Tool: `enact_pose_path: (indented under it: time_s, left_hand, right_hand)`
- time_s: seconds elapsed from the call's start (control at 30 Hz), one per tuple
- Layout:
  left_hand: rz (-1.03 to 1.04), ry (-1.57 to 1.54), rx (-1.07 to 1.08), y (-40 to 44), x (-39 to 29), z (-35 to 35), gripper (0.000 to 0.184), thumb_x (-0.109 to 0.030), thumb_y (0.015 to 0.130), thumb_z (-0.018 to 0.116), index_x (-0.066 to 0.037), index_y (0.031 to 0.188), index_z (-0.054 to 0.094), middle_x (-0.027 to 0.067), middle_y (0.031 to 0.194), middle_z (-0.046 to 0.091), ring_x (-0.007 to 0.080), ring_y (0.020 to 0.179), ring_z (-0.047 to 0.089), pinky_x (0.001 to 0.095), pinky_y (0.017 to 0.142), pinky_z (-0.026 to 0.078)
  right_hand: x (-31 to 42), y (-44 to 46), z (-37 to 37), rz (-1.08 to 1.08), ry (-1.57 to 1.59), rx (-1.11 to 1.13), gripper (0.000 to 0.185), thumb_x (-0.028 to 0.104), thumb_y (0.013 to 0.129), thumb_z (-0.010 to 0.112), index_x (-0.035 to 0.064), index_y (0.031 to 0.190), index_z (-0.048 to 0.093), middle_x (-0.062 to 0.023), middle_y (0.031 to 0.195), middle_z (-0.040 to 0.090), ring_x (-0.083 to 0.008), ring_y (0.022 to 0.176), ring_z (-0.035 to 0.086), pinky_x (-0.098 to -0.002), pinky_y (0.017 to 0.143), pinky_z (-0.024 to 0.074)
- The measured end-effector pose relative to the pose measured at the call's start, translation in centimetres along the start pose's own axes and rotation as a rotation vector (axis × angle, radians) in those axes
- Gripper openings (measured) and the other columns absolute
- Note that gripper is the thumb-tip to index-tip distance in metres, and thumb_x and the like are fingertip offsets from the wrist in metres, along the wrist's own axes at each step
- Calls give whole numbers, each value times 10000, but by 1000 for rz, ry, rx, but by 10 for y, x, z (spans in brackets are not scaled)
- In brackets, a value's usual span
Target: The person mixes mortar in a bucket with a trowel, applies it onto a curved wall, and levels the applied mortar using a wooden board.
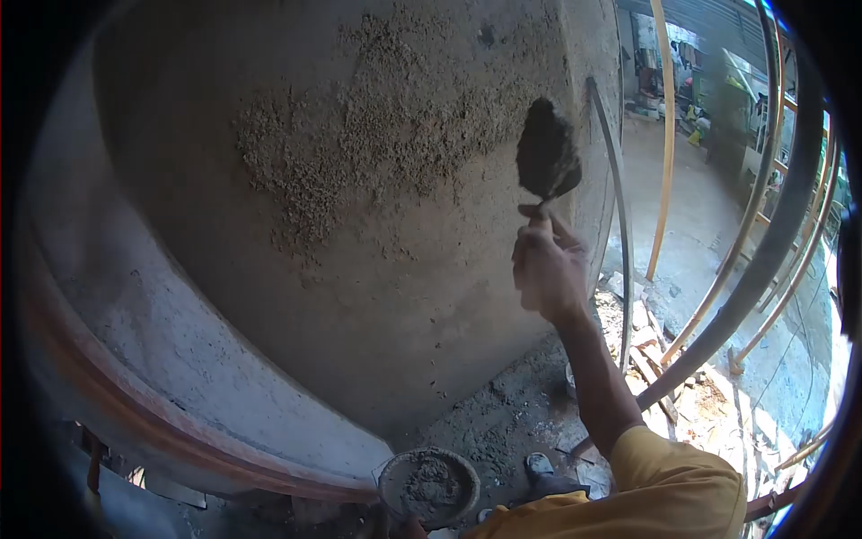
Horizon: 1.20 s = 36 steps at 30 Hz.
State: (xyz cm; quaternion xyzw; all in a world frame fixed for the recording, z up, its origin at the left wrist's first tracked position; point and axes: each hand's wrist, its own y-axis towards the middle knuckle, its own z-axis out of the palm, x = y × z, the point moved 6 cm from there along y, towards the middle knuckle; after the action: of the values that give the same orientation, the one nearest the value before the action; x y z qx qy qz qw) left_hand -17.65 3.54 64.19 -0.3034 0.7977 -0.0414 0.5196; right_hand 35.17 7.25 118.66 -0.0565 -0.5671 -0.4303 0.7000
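My right hand (549, 269) is closed around the handle of a trowel (546, 154), raised upright in front of the wall near its right corner. The blade looks dark, with grey mortar at its edge. At the bottom, a round pan (473, 492) holds a heap of wet mortar (433, 483). Part of my left hand (413, 528) shows at the pan's near rim, gripping it; most of the fingers are hidden. Rough, thrown mortar (404, 112) covers the upper part of the wall (377, 332), while lower down the surface is smoother. Small bits of mortar are in the air below.
To the right stand wooden poles (665, 144) and a thick curved-looking grey pole (763, 269). Rubble and wood scraps (660, 359) lie on the floor behind them. A pale ledge with a reddish edge (171, 418) runs along the left. Fallen mortar (512, 409) covers the ground by the wall.
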Motion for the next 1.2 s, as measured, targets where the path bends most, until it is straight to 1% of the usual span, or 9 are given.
enact_pose_path:
  time_s: [0.27, 0.33, 0.4, 0.53, 0.7, 0.87, 1.0, 1.1, 1.2]
  left_hand:
    - [-77, -14, -45, -39, -33, -16, 595, -250, 899, 749, 28, 1409, 619, 236, 1420, 635, 380, 1285, 610, 506, 1049, 499]
    - [-70, 23, -31, -52, -42, -13, 594, -250, 902, 748, 26, 1411, 618, 233, 1419, 637, 377, 1281, 612, 504, 1045, 502]
    - [-32, 67, -5, -67, -59, -2, 593, -251, 904, 748, 24, 1414, 617, 230, 1418, 638, 374, 1277, 614, 502, 1041, 505]
    - [71, 165, 151, -90, -94, 52, 591, -252, 910, 747, 21, 1418, 616, 224, 1415, 641, 368, 1269, 619, 499, 1032, 510]
    - [158, 338, 369, -117, -127, 111, 589, -253, 917, 746, 16, 1423, 614, 217, 1411, 645, 360, 1258, 625, 495, 1020, 517]
    - [254, 568, 575, -133, -167, 180, 586, -255, 924, 744, 12, 1429, 612, 210, 1407, 649, 352, 1248, 631, 491, 1009, 524]
    - [256, 799, 668, -157, -208, 236, 584, -256, 930, 743, 8, 1433, 611, 204, 1404, 652, 346, 1240, 635, 487, 1000, 530]
    - [438, 244, 644, -166, -213, 296, 358, -75, 713, 761, 88, 1029, 723, 143, 893, 735, 238, 782, 668, 415, 755, 547]
    - [456, 321, 738, -184, -234, 341, 316, -71, 719, 711, 98, 986, 693, 124, 842, 696, 222, 687, 614, 397, 661, 516]
  right_hand:
    - [34, 194, -53, -1062, -667, -972, 151, 152, 924, 669, 16, 985, 691, -55, 719, 652, -154, 627, 665, -351, 578, 505]
    - [-33, 251, -2, -444, -957, -551, 182, 183, 937, 619, 22, 951, 702, -181, 794, 732, -333, 666, 701, -487, 619, 557]
    - [-116, 213, 70, -395, -1253, 367, 253, 230, 938, 585, 52, 1035, 737, -210, 906, 759, -376, 817, 756, -522, 684, 568]
    - [-225, -40, 32, -129, -833, 980, 262, 298, 888, 673, 148, 1101, 702, -203, 879, 733, -433, 823, 712, -562, 730, 575]
    - [-311, -216, -78, 387, -1114, 1516, 255, 245, 816, 686, 100, 1006, 775, -168, 889, 760, -407, 884, 748, -523, 771, 603]
    - [-366, -266, -169, 557, -1307, 1085, 251, 229, 798, 758, 105, 1014, 795, -131, 954, 773, -355, 940, 762, -472, 799, 619]
    - [-293, -221, -199, 509, -1311, 1170, 198, 227, 825, 749, 108, 980, 787, -133, 977, 770, -313, 1002, 759, -451, 806, 622]
    - [-294, -187, -266, 289, -1480, 743, 210, 237, 820, 750, 100, 976, 784, -137, 989, 770, -325, 978, 765, -459, 808, 620]
    - [-301, -177, -300, 596, -1357, 768, 255, 234, 790, 741, 57, 971, 772, -159, 941, 769, -359, 930, 766, -486, 772, 616]
